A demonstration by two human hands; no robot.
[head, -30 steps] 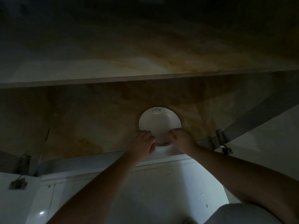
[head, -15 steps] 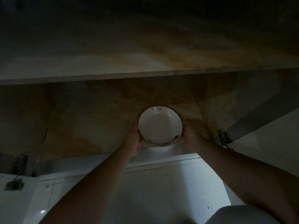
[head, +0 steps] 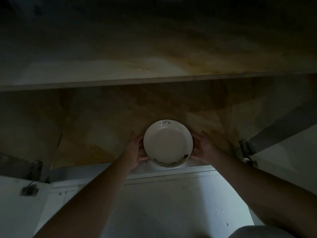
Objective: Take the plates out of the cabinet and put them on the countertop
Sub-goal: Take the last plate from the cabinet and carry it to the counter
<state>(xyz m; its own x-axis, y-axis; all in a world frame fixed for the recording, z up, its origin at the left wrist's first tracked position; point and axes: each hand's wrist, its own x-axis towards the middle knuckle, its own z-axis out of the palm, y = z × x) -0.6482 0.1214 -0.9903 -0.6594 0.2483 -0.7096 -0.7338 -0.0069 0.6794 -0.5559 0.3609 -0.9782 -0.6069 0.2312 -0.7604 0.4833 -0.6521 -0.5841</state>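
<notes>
The left hand (head: 135, 152) grips the left rim of the plate (head: 168, 143); its fingers curl under and against the edge, and the thumb side lies along the rim. The right hand (head: 204, 146) grips the right rim in the same way, with fingers (head: 197, 143) curled round the edge. Both grips are closed on the plate, one on each side, directly opposite each other.

The plate is round, white and shallow, with a raised rim and a flat well. The word "Life" is handwritten in dark ink on the far part of the rim. A dark, irregular printed pattern runs along the near part of the rim, from the lower left to the lower right. A thin dark line edges the rim.

The plate faces up toward the camera. Being round, it has no long axis; the lettering lies at the far edge and the pattern at the near edge.

The plate sits at the front edge of the shelf (head: 85, 134) inside the cabinet, with its near rim over the pale front lip of the shelf. Whether it rests on the shelf or is lifted clear cannot be told. The shelf surface is brown and stained. A second shelf (head: 120, 81) runs above it. A hinge (head: 245, 148) and an open door (head: 283, 127) lie to the right; another hinge (head: 34, 169) lies to the left. Both forearms reach in from below.
</notes>
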